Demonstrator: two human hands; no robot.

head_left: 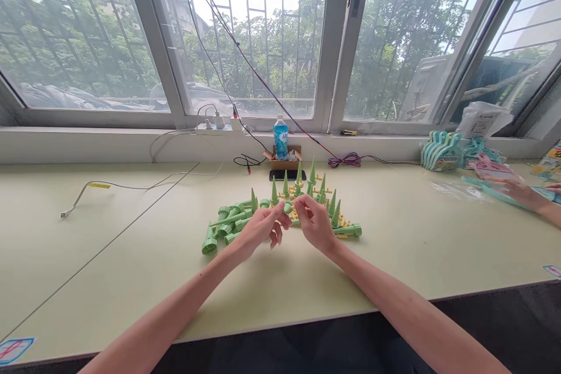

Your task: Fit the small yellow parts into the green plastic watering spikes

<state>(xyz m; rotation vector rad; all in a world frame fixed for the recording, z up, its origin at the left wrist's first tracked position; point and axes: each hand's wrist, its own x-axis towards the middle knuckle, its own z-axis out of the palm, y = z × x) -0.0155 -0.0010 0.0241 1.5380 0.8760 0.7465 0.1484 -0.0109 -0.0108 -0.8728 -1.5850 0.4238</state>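
My left hand [263, 226] is closed around a green plastic watering spike [287, 208], whose rounded end shows at the fingertips. Close beside it, my right hand [314, 224] pinches its thumb and fingers together at that end; what lies between them is too small to make out. Behind both hands stand several pointed green spikes [312, 172], tips up. More green spikes with ribbed caps [228, 225] lie in a pile to the left. Small yellow plastic valves [349, 227] are scattered among them, partly hidden by my right hand.
A blue bottle [280, 139], a small cardboard box [284, 163] and a dark phone [287, 175] sit behind the pile. A cable [140, 188] crosses the table at left. Teal hangers [440, 151] and another person's hand [517, 191] are at right.
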